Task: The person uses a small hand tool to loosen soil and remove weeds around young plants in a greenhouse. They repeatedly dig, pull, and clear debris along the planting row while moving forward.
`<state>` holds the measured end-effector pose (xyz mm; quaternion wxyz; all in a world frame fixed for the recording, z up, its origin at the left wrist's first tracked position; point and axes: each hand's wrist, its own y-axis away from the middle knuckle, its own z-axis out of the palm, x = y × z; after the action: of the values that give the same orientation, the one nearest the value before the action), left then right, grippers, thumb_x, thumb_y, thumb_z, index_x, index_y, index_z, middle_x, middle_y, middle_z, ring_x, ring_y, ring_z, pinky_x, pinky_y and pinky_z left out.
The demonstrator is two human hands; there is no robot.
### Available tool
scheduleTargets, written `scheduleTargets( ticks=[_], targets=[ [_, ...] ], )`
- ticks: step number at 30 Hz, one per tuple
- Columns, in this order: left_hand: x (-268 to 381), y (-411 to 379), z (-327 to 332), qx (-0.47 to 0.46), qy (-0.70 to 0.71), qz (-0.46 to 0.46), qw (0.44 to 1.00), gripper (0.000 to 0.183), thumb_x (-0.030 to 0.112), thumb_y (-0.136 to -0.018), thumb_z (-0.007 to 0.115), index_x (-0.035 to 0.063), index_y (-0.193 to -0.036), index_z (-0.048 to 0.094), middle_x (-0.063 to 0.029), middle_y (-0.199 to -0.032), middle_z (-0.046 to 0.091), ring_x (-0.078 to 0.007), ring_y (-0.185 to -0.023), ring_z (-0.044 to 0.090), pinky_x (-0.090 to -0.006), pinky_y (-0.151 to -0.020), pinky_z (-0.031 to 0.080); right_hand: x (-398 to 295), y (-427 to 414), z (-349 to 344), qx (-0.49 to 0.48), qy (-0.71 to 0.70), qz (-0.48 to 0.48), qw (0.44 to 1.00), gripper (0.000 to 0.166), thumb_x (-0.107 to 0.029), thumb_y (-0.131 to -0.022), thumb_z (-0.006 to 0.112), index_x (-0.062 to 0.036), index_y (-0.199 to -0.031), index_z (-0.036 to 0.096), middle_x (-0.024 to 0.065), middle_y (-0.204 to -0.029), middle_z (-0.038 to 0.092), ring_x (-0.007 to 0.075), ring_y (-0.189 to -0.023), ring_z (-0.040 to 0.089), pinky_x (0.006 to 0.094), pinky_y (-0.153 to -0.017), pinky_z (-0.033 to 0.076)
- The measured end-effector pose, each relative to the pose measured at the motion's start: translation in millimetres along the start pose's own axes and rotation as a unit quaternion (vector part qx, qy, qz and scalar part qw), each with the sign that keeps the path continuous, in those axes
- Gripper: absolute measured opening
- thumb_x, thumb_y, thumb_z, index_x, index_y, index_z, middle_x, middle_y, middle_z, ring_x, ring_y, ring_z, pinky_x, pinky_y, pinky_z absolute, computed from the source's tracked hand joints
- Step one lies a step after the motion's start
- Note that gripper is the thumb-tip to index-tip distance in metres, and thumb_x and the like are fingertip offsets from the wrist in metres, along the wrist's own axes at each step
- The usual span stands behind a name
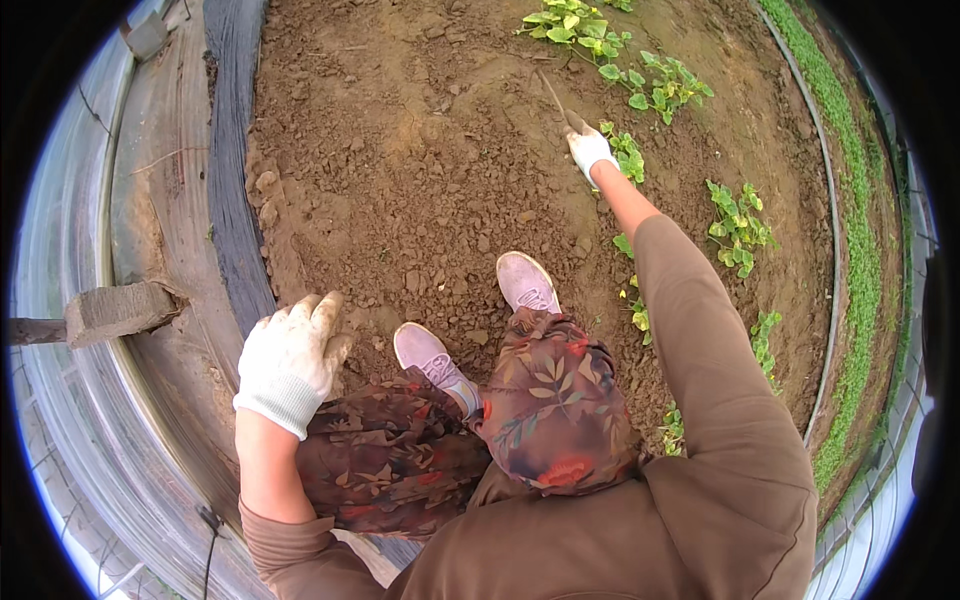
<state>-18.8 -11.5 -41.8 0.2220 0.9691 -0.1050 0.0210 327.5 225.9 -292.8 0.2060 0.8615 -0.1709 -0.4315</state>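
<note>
My right hand [590,150] wears a soil-stained white knit glove and reaches out over the bare soil [420,172]. It grips a thin, stick-like tool [552,94] whose far end points away from me at ground level; the glove hides the near part. Close beside that hand grow leafy green vine seedlings [630,161], some with yellowing leaves. My left hand [289,356], in a matching dirty glove, hovers by my left knee. Its fingers are loosely bent with the thumb apart, and nothing shows in it.
Pink shoes [424,352] stand on the clods. Black plastic film [236,150] edges the soil at left, beyond it a concrete block [120,313] and clear plastic sheeting [75,217]. More seedlings [739,225], a grey hose [825,187] and a dense green strip [855,217] lie right.
</note>
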Motion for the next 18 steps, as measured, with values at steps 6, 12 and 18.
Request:
scheduleTargets(
  ticks=[6,12,18],
  targets=[
    [-1.2,-5.5,1.7,-0.010,0.002,-0.015,1.000,0.045,0.021,-0.076,0.058,0.0075,-0.118,0.048,-0.0147,-0.112,0.054,-0.0300,-0.100,0.052,-0.0376,-0.086,0.041,-20.8,-63.8,35.3,0.008,0.109,-0.059,0.992,0.042,-0.028,-0.088,0.044,-0.0249,-0.130,0.041,0.0104,-0.114,0.055,0.0228,-0.090,0.055,0.0292,-0.074,0.045],
    [0.5,-7.2,0.8,-0.004,-0.008,-0.003,1.000,0.044,0.020,-0.077,0.058,0.0086,-0.118,0.048,-0.0139,-0.111,0.055,-0.0306,-0.099,0.053,-0.0368,-0.084,0.042,62.2,-15.8,35.8,0.006,0.112,-0.120,0.986,0.046,-0.029,-0.087,0.043,-0.0239,-0.132,0.037,0.0169,-0.119,0.051,0.0327,-0.112,0.047,0.0348,-0.094,0.038],
    [2.6,-4.0,5.4,0.015,-0.007,0.017,1.000,0.043,0.025,-0.078,0.058,0.0091,-0.117,0.050,-0.0144,-0.108,0.056,-0.0299,-0.093,0.056,-0.0375,-0.081,0.043,129.1,71.8,27.5,-0.001,0.058,-0.091,0.994,0.044,-0.028,-0.088,0.045,-0.0195,-0.131,0.039,0.0194,-0.114,0.054,0.0347,-0.107,0.050,0.0347,-0.089,0.039]
  ],
)
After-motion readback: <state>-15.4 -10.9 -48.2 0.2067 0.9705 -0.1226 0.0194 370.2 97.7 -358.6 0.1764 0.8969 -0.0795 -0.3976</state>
